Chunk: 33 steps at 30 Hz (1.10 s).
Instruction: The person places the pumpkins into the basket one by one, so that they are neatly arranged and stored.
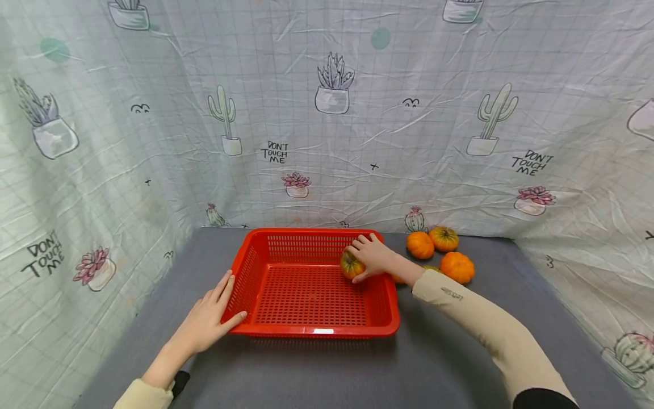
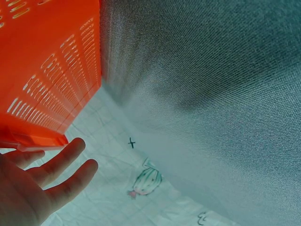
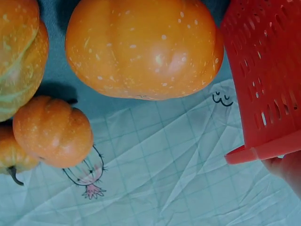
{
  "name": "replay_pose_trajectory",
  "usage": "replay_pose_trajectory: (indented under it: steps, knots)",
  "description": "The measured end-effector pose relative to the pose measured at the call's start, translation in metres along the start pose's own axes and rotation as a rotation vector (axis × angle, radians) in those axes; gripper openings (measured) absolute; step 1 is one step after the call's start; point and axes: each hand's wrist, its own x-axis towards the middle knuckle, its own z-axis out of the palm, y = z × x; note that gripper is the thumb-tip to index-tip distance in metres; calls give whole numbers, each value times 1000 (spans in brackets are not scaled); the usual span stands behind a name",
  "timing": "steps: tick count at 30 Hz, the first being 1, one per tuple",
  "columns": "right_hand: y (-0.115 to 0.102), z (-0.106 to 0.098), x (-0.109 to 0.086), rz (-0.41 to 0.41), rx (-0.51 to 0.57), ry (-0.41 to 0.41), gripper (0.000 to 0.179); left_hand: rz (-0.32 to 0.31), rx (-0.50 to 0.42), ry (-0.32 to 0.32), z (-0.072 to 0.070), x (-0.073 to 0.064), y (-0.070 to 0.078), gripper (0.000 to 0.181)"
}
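Note:
A red slotted plastic basket (image 1: 317,330) sits on the grey cloth. Inside its right end my right hand (image 1: 375,257) grips a small green-and-orange pumpkin (image 1: 349,266), fingers over its top and thumb at its near side. The right wrist view catches only a sliver of that hand (image 3: 287,172) behind the basket wall (image 3: 268,70); the held pumpkin is hidden there. My left hand (image 1: 204,318) rests on the basket's left rim near the front corner, fingers extended and thumb along the front. From the left wrist, its fingers (image 2: 70,186) show spread just under the rim.
Right of the basket lie several pumpkins: an orange one (image 1: 420,245), a greenish one (image 1: 444,238) and another orange one (image 1: 457,267). Others are partly hidden by the right forearm. A large speckled orange pumpkin (image 3: 143,49) stands close beside the basket. A patterned curtain (image 1: 327,142) hangs behind.

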Motion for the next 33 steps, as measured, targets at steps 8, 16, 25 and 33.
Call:
replay_pose_trajectory:
  steps: [8,16,25,33]
  knots:
    - [-2,-1,4,-50,-28,-103,84,4,-3,5,1,0,0,80]
    - [-2,0,6,-60,-60,-85,83,13,-6,15,2,1,-1,79]
    - [1,-4,1,-42,-57,-39,79,15,-10,9,3,1,-2,80]
    - [5,-12,-8,-52,-19,40,71,4,-12,6,2,0,-1,80]
